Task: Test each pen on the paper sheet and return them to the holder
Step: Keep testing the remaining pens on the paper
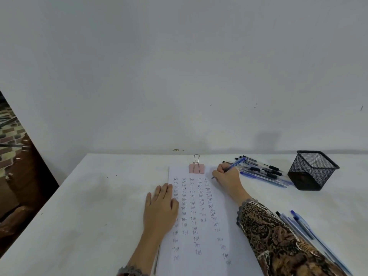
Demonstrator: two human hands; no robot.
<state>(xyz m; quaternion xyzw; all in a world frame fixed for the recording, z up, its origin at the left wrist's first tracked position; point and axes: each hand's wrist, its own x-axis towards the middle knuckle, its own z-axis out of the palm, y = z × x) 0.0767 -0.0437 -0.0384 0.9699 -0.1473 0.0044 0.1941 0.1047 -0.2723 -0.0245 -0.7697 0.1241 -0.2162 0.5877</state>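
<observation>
Gripping one pen (pixel 235 165), right hand (pixel 226 177) writes; left hand (pixel 161 206) presses one sheet (pixel 199 226).

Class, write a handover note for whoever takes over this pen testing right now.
Right hand grips a blue pen, tip at the paper sheet's top right. Left hand presses flat on the sheet's left edge.
Mesh holder stands far right; no pens show in it. One pen pile lies beside it, a second pile by the right sleeve.
Done: columns of "Test" marks.
Left: finish testing, return all pens to the holder; which pile is tested cannot be told.
</observation>
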